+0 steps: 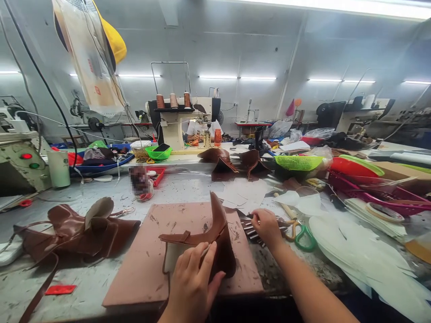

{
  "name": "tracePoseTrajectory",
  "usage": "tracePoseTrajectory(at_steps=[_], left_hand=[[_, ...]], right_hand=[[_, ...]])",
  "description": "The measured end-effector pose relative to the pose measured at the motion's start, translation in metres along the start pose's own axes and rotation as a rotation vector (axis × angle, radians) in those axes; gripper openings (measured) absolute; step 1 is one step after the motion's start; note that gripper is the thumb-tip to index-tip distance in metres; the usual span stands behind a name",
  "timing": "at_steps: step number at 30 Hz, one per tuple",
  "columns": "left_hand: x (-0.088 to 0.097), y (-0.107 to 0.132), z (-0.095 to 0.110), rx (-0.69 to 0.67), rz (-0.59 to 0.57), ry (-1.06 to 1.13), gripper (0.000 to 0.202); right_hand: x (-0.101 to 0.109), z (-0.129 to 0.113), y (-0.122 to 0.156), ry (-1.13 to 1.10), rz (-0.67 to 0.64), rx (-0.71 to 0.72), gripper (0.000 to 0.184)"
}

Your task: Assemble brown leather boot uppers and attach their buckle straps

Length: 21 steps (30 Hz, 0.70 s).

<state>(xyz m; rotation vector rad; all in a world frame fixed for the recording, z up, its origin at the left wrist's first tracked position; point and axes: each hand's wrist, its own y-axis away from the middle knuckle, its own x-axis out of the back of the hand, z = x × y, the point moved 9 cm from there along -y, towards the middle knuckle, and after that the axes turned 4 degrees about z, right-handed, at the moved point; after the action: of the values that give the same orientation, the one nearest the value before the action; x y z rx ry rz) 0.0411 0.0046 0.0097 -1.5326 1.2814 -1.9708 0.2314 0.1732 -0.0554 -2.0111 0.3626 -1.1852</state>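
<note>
Left hand [193,280], lower centre: fingers closed on the brown leather piece [215,233], which stands on the pink pad [144,264]. Right hand [267,226], centre right: fingers curled over the metal pins [251,231]; whether they grip cannot be told. Hanging bag [89,58], upper left: red print, unreadable. Blurred item [139,181], left of centre: not identifiable.

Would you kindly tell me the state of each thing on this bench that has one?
left hand: fingers closed on the leather boot upper.
right hand: on the metal pieces, grip unclear.
leather boot upper: folded, standing on the board, held.
board: flat, scuffed.
scissors: lying flat, untouched.
leather pile: slumped at left, untouched.
cup: upright.
</note>
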Motion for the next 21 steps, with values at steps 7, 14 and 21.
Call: tracePoseTrajectory(at_steps=[7,14,21], left_hand=[[-0.028,0.015,-0.012,0.705,-0.436,0.886,0.022],[-0.052,0.051,-0.004,1.248,-0.576,1.246,0.044],[-0.049,0.065,-0.007,1.337,-0.523,1.269,0.036]], right_hand=[[0.097,-0.13,0.035,-0.444,0.203,0.407,0.018],[0.13,-0.176,0.057,-0.54,0.157,0.471,0.018],[0.127,-0.19,0.059,-0.518,0.084,0.51,0.015]])
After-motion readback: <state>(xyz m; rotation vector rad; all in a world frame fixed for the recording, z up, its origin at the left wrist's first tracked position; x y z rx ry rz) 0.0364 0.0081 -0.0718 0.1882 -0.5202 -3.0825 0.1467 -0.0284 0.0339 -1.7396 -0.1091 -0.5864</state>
